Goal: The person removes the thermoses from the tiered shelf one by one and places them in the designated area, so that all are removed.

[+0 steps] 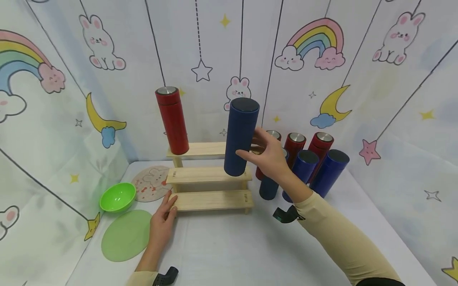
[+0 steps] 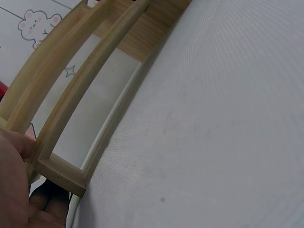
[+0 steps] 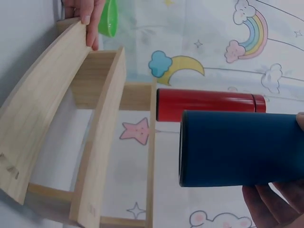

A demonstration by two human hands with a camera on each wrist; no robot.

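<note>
My right hand [image 1: 269, 154] grips a dark blue thermos bottle [image 1: 241, 137] by its side, holding it upright in the air. The bottle hangs over the right part of a three-step wooden shelf rack [image 1: 211, 200], and in the right wrist view its base is apart from the boards. A red thermos bottle [image 1: 172, 121] with a silver lid stands on the left end of the top step. At the left end of the lowest step, my left hand [image 1: 163, 222] holds the rack, with thumb and fingers on either side of the wood in the left wrist view.
Several red and blue thermos bottles [image 1: 334, 169] stand grouped right of the rack, partly behind my right arm. To the left are a bright green bowl [image 1: 118, 197], a green round mat [image 1: 126, 236] and a rabbit-print mat [image 1: 148, 184]. A patterned cloth backdrop [image 1: 222, 39] surrounds the white table [image 1: 229, 250].
</note>
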